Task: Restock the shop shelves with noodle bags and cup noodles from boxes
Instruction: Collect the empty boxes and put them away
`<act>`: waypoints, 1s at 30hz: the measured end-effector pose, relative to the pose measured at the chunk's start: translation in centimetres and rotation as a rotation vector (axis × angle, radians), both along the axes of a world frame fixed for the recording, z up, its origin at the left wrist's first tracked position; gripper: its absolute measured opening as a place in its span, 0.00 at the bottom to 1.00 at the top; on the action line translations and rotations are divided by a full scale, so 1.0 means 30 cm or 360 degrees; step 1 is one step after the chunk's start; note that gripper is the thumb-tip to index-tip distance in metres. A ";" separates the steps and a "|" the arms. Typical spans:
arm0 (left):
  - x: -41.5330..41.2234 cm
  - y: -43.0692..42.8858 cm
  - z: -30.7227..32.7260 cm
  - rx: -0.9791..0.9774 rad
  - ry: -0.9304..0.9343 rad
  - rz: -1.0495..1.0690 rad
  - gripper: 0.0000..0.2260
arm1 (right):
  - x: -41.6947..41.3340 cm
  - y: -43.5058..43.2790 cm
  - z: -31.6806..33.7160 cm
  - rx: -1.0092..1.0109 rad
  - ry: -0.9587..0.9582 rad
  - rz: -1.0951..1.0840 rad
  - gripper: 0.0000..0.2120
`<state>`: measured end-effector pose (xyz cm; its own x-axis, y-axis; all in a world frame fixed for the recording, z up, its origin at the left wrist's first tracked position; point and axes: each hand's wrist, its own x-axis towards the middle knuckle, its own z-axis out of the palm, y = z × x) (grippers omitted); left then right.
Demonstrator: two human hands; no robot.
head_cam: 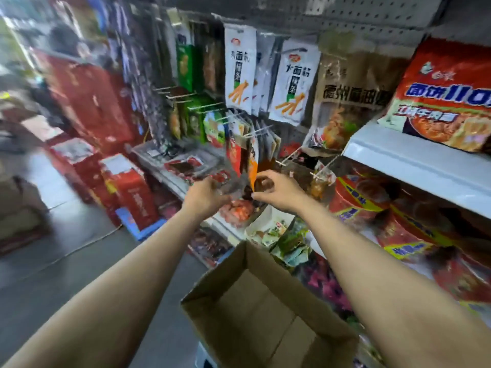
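Both hands reach above the open cardboard box, toward the peg rack; the right hand fingers pinch the orange packet, hanging upright, long axis vertical; the left hand is just beside it, grip too blurred to tell.

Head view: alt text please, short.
A person's right hand pinches an orange packet among hanging packets, the left hand blurred beside it. An open cardboard box sits below; a noodle bag is on the shelf at right.
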<state>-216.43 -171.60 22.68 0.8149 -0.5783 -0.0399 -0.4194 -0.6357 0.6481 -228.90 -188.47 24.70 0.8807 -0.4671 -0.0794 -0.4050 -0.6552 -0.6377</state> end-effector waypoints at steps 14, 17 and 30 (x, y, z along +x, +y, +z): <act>-0.445 0.273 -0.628 0.0216 0.0772 0.0825 0.25 | -0.095 0.059 -0.607 0.0268 0.0659 0.0414 0.28; -0.595 0.282 -0.780 0.0336 0.0948 0.0909 0.30 | -0.168 -0.006 -0.742 0.0215 0.0837 0.0357 0.29; -0.905 0.305 -1.148 0.0184 0.1835 0.1122 0.39 | -0.385 -0.244 -1.024 0.0033 0.1105 0.0067 0.35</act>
<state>-243.59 -162.45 -11.74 0.4045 -0.0021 -0.9145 0.7558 -0.5623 0.3356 -240.45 -195.79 -6.03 0.6404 -0.4258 -0.6392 -0.6979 -0.6701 -0.2528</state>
